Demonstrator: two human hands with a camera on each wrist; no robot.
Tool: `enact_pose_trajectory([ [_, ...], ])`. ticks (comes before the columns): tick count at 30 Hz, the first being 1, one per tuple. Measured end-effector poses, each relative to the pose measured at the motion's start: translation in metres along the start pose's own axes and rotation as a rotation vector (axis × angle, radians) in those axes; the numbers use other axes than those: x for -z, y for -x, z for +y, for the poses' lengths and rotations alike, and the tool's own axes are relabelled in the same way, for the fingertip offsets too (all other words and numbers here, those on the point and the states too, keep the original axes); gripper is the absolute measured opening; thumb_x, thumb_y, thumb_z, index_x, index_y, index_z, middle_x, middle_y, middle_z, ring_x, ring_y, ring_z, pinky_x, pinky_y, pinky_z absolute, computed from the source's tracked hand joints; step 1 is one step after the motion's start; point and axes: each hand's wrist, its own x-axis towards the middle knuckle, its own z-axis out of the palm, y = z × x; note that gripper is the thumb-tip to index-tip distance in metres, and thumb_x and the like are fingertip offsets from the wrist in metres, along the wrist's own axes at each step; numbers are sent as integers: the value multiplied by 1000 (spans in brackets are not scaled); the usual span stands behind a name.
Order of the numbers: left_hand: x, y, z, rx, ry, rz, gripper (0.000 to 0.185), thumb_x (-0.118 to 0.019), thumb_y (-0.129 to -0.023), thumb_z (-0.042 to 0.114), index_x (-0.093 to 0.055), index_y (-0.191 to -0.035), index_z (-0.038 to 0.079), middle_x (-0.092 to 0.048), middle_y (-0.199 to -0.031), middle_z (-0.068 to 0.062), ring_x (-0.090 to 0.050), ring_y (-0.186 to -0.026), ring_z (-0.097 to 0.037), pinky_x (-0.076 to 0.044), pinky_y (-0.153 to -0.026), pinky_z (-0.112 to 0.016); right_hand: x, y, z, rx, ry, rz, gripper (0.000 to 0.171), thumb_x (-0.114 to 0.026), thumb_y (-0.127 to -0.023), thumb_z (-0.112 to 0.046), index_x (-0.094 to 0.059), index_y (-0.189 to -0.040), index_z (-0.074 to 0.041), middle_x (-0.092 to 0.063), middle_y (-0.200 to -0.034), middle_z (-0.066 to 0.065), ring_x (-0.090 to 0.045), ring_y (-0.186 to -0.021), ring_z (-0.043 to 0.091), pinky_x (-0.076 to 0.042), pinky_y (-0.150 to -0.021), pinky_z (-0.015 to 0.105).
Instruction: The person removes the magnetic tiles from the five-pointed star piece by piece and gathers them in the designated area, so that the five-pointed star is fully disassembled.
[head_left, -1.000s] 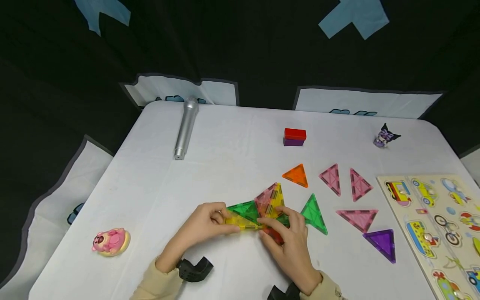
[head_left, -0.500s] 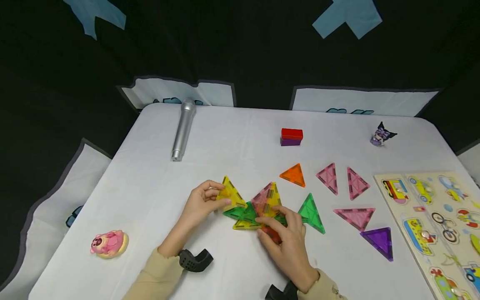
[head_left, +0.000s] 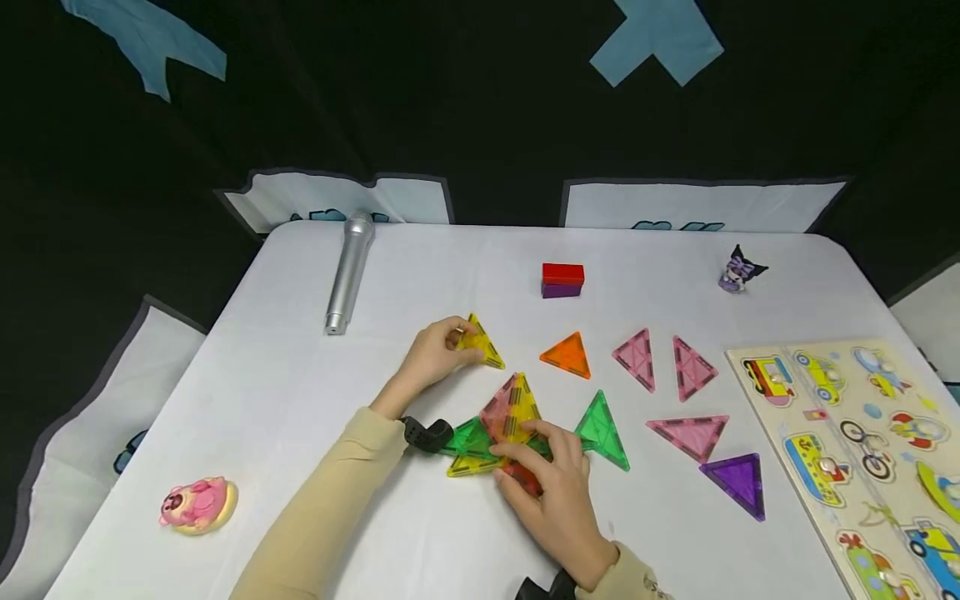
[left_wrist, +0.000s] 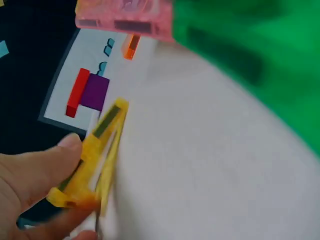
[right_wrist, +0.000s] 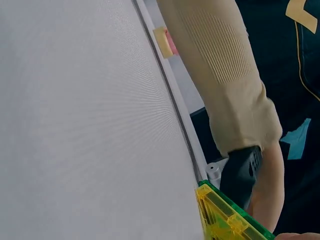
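My left hand [head_left: 435, 354] pinches a yellow triangular magnetic tile [head_left: 480, 342] between thumb and fingers, behind and left of the tile structure. In the left wrist view that tile [left_wrist: 89, 155] stands on edge in the fingers. My right hand [head_left: 555, 492] grips the front right of a structure of joined magnetic tiles, with a raised pink tile [head_left: 498, 410], a yellow tile [head_left: 522, 406] and a green tile [head_left: 469, 437]. A red tile [head_left: 522, 478] shows beneath the right fingers, which hide part of the structure. The right wrist view catches its yellow side [right_wrist: 220, 215].
Right of the structure lie a green triangle [head_left: 603, 431], an orange triangle [head_left: 568, 356], several pink triangles [head_left: 690, 435] and a purple triangle [head_left: 737, 483]. A picture puzzle board [head_left: 813, 408] lies far right. Further off are red and purple blocks [head_left: 562, 275] and a silver microphone [head_left: 349, 275].
My left hand has lifted a yellow tile from the structure's left side and carried it away, up and to the right in the head view. My right hand keeps its grip on the structure.
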Motion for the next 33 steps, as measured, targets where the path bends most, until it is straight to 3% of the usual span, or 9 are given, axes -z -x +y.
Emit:
enact_pose_trajectory([
  [4,10,18,-2,-45,-94,57,44,-66,-83,25,-56,-122,8,-55,-106,-17,-46,-77,-25,-39,-63,-35,1,-2,-2,1,-9,-2,19,-73,-76,-21,-70,-94,-26,-47,-118,6,-35,-107,23,-21,-70,35],
  [6,16,30,-3,-60,-116,52,46,-65,-84,26,-54,-125,8,-54,-109,-18,-48,-79,-26,-40,-64,-36,2,-3,-2,1,-10,-3,19,-73,-76,-21,-70,-94,-25,-47,-118,6,-35,-107,23,-21,-70,35],
  [8,21,45,-4,-74,-126,-5,50,-67,-82,30,-53,-125,8,-54,-108,-16,-48,-83,-26,-42,-67,-36,3,-3,-2,-3,-13,-10,19,-73,-76,-21,-69,-95,-25,-47,-118,6,-35,-107,23,-21,-70,35],
  [12,22,78,-6,-125,-151,-185,63,-75,-72,39,-53,-124,10,-49,-106,-7,-43,-95,-23,-39,-79,-40,5,-2,-2,-8,-16,-16,20,-74,-76,-21,-69,-95,-25,-47,-118,5,-35,-107,23,-22,-71,36],
  [15,14,95,-6,-184,-183,-245,60,-77,-69,38,-58,-120,13,-44,-101,0,-36,-94,-18,-34,-81,-38,6,-3,-1,2,-20,-10,21,-74,-75,-20,-69,-95,-25,-47,-118,5,-35,-107,24,-23,-73,38],
  [18,9,99,-8,-232,-193,-238,49,-76,-70,32,-63,-114,14,-44,-96,4,-36,-89,-16,-33,-78,-35,6,-3,0,19,-23,0,22,-74,-75,-19,-69,-96,-24,-47,-118,5,-35,-107,24,-24,-75,41],
  [21,9,99,-11,-253,-134,-254,43,-74,-73,29,-64,-112,12,-51,-92,7,-42,-86,-13,-37,-76,-32,6,-3,-1,22,-36,2,23,-73,-76,-19,-69,-97,-24,-47,-118,6,-35,-107,25,-24,-78,45],
  [28,16,101,-19,-183,117,-291,28,-76,-73,20,-67,-98,13,-59,-85,7,-50,-77,-12,-42,-70,-27,6,-2,-6,-5,-73,-10,22,-73,-76,-18,-69,-97,-24,-47,-117,6,-35,-106,25,-23,-80,46],
  [33,19,102,-19,-146,184,-304,29,-75,-73,19,-64,-99,12,-58,-79,3,-49,-68,-13,-41,-62,-26,6,-1,-8,-20,-77,-2,23,-74,-75,-16,-68,-96,-24,-48,-116,6,-35,-106,24,-23,-81,45],
])
